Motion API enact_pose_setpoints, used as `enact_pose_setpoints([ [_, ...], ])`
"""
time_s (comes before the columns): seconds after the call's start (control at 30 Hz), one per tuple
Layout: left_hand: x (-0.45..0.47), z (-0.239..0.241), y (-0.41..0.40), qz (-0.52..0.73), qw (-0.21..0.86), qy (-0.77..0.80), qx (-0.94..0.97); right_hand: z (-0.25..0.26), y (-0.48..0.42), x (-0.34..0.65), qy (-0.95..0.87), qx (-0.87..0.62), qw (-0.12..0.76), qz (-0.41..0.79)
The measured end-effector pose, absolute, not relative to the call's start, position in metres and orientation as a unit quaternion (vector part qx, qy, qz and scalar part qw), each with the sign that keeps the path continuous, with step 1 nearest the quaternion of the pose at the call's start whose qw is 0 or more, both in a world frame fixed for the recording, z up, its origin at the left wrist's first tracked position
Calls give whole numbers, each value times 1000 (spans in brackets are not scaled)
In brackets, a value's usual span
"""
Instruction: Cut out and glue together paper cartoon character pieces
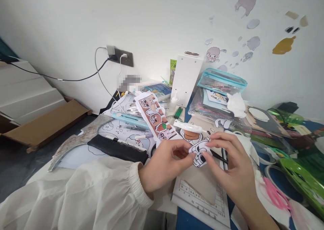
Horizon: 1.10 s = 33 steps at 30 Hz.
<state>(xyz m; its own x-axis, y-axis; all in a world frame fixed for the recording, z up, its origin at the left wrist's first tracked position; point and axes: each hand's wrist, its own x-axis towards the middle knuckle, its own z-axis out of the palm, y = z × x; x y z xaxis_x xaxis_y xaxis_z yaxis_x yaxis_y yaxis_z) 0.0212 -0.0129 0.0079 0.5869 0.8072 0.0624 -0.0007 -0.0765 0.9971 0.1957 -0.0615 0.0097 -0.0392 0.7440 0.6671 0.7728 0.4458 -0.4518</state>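
Two hands meet over a crowded worktop (76, 161), both pinching one small cut-out sticker (199, 154) of a white cartoon figure with black outlines. The sticker sits between the fingertips, held just above a printed ruled sheet (202, 198) at the near edge.

Around it the clutter presses close. A long strip of cartoon stickers (155, 118) lies just beyond the left hand (164, 166), running toward the far left. A black pen case (117, 149) rests to the left of that hand, on line-drawn colouring sheets (118, 127). A white box (186, 78) stands upright at the far side, with a green lighter (178, 112) at its foot. To the right of the box, a clear zip pouch with a teal edge (221, 82) holds coloured pens. A green tray (302, 181) lies at the right, with pink scissors (274, 193) near it.

The left hand comes in from a white gathered sleeve (83, 196), thumb and forefinger gripping the sticker's left edge. The right hand (233, 171) arches over from the near right, fingers spread, its fingertips gripping the sticker's right side. A dark pen (219, 156) lies under the right fingers.
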Motion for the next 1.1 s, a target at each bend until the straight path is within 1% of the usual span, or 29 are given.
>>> enact_pose_setpoints([
  [0.1,21,9,-13,329,584,316,672,7,-61,196,-708,-538,455,50],
  [0.23,21,10,-14,337,578,316,673,4,-61,198,-702,-531,469,76],
  [0.43,22,9,-14,342,617,312,636,3,-62,200,-686,-521,492,124],
  [0.57,22,6,-12,336,659,313,596,2,-62,200,-685,-515,492,151],
  [0.73,22,5,-11,335,671,319,579,1,-62,200,-688,-511,491,155],
  [0.8,22,5,-11,335,673,311,581,2,-62,199,-697,-506,490,131],
  [0.87,22,6,-11,335,675,304,583,5,-63,198,-714,-506,478,74],
  [0.93,22,6,-11,334,673,303,586,7,-64,196,-732,-505,456,-32],
  [1.03,22,7,-11,330,664,307,597,8,-67,195,-751,-482,393,-224],
  [1.1,21,7,-11,329,659,309,602,5,-70,197,-760,-459,356,-293],
])
